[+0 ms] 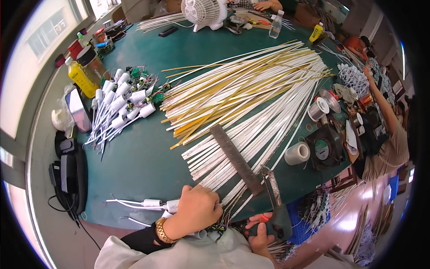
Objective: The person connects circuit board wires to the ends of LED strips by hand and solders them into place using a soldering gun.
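Observation:
My left hand [197, 210], a gold watch at its wrist, is closed at the near ends of the white strips [255, 148]. What its fingers pinch is hidden. Beside it lie white cylindrical connectors [152, 203] with white cables. My right hand [260, 235] grips a dark green soldering gun [281, 222] with a red trigger; its metal tip points up and away from me, near the strips. Across the strips rests a flat dark metal bar [237, 159]. Yellow strips [215, 96] lie mixed with white ones farther back.
To the left are a heap of white cable connectors [121, 98], a phone [78, 110] and a yellow bottle [80, 78]. At the right stand wire spools [318, 109], a clear tape roll [297, 153] and a black fan [323, 148]. A white fan [204, 13] and co-workers are beyond.

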`<state>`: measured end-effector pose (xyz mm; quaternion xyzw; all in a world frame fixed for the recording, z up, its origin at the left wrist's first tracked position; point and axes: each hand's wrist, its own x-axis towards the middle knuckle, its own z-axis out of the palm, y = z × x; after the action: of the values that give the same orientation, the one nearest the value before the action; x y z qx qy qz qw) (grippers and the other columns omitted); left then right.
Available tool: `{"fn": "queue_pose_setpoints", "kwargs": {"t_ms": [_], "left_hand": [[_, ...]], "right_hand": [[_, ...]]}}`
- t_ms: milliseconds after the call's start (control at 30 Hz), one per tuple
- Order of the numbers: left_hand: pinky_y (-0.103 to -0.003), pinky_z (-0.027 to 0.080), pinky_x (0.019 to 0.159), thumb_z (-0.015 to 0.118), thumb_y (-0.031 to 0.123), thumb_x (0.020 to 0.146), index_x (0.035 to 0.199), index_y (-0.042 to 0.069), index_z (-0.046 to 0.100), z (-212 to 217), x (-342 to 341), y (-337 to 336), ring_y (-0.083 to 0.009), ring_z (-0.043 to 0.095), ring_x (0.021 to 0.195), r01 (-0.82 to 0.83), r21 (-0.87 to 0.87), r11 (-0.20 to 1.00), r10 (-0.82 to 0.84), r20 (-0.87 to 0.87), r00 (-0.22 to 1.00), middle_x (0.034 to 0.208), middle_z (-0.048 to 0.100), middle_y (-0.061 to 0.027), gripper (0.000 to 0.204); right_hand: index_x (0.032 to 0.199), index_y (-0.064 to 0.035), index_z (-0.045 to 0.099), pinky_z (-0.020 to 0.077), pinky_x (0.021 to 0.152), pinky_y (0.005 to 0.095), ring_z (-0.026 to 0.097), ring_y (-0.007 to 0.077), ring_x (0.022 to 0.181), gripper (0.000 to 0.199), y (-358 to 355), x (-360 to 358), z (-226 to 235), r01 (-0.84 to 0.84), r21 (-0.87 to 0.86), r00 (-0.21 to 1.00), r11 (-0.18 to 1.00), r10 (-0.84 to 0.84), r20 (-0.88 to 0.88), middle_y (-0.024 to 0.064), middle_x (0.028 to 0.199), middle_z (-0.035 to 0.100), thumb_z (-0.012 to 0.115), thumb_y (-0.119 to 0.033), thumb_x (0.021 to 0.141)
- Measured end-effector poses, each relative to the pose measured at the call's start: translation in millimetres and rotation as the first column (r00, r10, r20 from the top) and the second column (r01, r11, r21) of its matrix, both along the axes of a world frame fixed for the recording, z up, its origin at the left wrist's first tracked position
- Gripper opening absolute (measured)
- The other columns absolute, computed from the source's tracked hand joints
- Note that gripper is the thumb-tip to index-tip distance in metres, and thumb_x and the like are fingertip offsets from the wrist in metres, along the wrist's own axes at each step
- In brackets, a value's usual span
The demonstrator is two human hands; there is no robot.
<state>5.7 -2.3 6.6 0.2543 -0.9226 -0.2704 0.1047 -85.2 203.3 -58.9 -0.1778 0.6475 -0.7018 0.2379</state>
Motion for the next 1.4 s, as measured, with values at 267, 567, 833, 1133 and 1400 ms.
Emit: {"fn": "queue_pose_setpoints", "kwargs": {"t_ms": [267, 567, 833, 1133, 1400], "left_hand": [[-0.038, 0.035, 0.063, 0.065, 0.012, 0.065, 0.061, 0.009, 0.062, -2.5, -4.3, -1.5, -0.0256, 0.056, 0.067, 0.018, -0.031, 0.999, -0.018, -0.001, 1.0, 0.062, 0.058, -0.0042, 0.006], [-0.037, 0.035, 0.062, 0.068, 0.011, 0.064, 0.06, 0.009, 0.059, -0.4, -6.3, -3.7, -0.0243, 0.055, 0.066, 0.016, -0.016, 1.0, -0.016, -0.01, 1.0, 0.063, 0.056, -0.004, 0.01], [-0.038, 0.041, 0.065, 0.07, 0.006, 0.067, 0.069, 0.006, 0.061, 7.1, -2.0, -14.1, -0.0271, 0.057, 0.07, 0.019, 0.063, 0.998, -0.022, 0.053, 0.998, 0.068, 0.06, -0.0055, 0.009], [-0.037, 0.044, 0.063, 0.074, 0.006, 0.066, 0.071, 0.003, 0.061, 14.3, -3.0, -20.0, -0.0277, 0.057, 0.07, 0.002, 0.15, 0.989, -0.007, 0.033, 0.999, 0.069, 0.06, -0.008, 0.014], [-0.034, 0.048, 0.062, 0.075, 0.006, 0.068, 0.08, 0.0, 0.064, 15.0, 2.9, -26.0, -0.027, 0.061, 0.07, -0.004, 0.281, 0.96, -0.007, 0.039, 0.999, 0.074, 0.064, -0.0106, 0.017]], "right_hand": [[0.119, -0.0022, 0.043, 0.0488, 0.055, 0.0287, 0.056, 0.0172, 0.056, 0.038, -9.0, -0.6, -4.7, 0.055, -0.199, 0.998, 0.978, -0.059, -0.014, 0.0197, 0.086, 0.062, 0.053, -0.025, 0.09], [0.123, -0.0041, 0.04, 0.0518, 0.064, 0.0324, 0.06, 0.0183, 0.07, 0.036, -7.4, -11.9, -1.2, -0.13, -0.319, 0.989, 0.939, 0.147, 0.032, 0.0188, 0.093, 0.061, 0.055, -0.019, 0.094], [0.127, -0.0098, 0.04, 0.0411, 0.099, 0.0498, 0.058, 0.0157, 0.071, 0.038, -39.9, -19.7, 28.8, -0.202, -0.452, 0.936, 0.869, 0.307, 0.172, 0.0124, 0.088, 0.059, 0.056, -0.021, 0.095], [0.12, -0.0041, 0.046, 0.0293, 0.109, 0.0466, 0.057, 0.014, 0.067, 0.029, -96.8, -31.8, 45.6, -0.223, -0.544, 0.851, 0.809, 0.434, 0.297, 0.0082, 0.08, 0.059, 0.054, -0.009, 0.092], [0.119, -0.0006, 0.047, 0.0468, 0.061, 0.029, 0.057, 0.0147, 0.066, 0.031, -105.4, -32.9, 41.2, -0.206, -0.457, 0.834, 0.865, 0.399, 0.381, 0.011, 0.084, 0.061, 0.057, -0.01, 0.092]]}}
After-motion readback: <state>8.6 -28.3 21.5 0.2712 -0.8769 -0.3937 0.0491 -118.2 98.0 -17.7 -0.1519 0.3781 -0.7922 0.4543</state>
